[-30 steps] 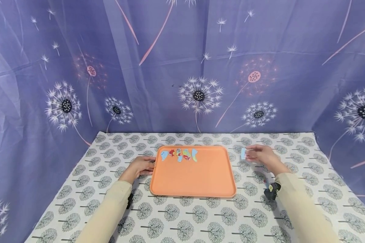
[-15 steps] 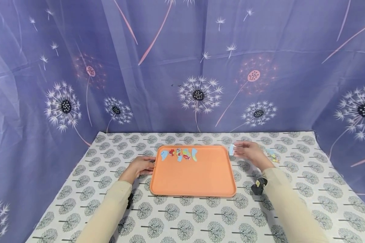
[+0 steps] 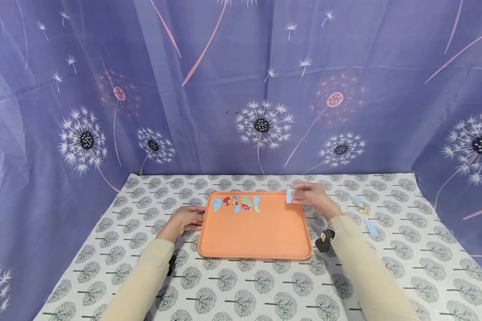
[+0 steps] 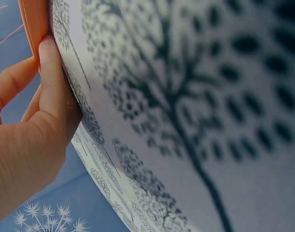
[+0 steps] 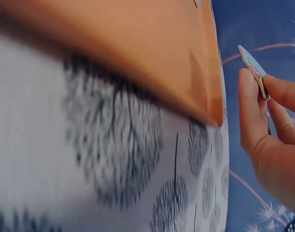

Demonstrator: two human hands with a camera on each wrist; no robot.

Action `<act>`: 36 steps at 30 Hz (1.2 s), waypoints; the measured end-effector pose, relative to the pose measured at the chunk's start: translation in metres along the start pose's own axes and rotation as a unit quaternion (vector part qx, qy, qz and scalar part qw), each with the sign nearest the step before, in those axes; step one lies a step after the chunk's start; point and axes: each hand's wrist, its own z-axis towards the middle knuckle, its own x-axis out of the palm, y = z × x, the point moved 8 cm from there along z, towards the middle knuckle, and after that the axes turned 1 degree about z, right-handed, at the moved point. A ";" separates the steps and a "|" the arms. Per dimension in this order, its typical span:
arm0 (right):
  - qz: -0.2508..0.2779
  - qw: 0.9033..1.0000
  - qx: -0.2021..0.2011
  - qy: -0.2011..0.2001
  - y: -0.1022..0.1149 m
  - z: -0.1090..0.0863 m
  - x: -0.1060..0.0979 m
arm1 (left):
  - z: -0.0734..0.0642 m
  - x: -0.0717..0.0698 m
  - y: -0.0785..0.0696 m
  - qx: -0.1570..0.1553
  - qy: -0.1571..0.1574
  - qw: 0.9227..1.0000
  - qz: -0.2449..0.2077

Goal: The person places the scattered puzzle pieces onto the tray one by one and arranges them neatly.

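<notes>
I pinch a light-blue puzzle piece [image 3: 289, 195] between the thumb and fingers of my right hand [image 3: 314, 196], in the air by the far right corner of the orange tray [image 3: 257, 236]. My left hand [image 3: 184, 219] grips the tray's left rim. Five printed pieces [image 3: 246, 203] line its far left side; two loose pieces [image 3: 371, 227] lie on the tree-print tablecloth [image 3: 229, 305].

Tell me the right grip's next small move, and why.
Probably ease the pinched light-blue piece leftward and lower it onto the tray, right of the row of pieces. The right grip holds it up near the tray's far right corner, bare tray lies between there and the row, and the left grip holds the tray's left edge.
</notes>
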 end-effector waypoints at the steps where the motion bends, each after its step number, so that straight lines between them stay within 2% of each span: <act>1: 0.001 1.000 -0.002 0.003 0.000 0.001 0.004 | 0.000 0.000 0.000 -0.001 0.000 1.000 0.001; 6: 0.014 1.000 -0.005 0.020 0.001 0.008 0.025 | 0.001 0.000 0.002 -0.011 0.001 1.000 0.001; 14: 0.027 0.998 -0.005 0.048 0.000 0.023 0.053 | 0.003 0.001 0.000 -0.003 0.008 1.000 0.000; 26: -0.039 0.998 0.000 0.040 -0.007 0.038 0.068 | 0.003 0.000 0.000 0.002 0.008 1.000 -0.006; 36: -0.099 0.995 0.003 0.003 -0.002 0.038 0.072 | 0.004 -0.002 0.002 -0.005 0.003 1.000 -0.010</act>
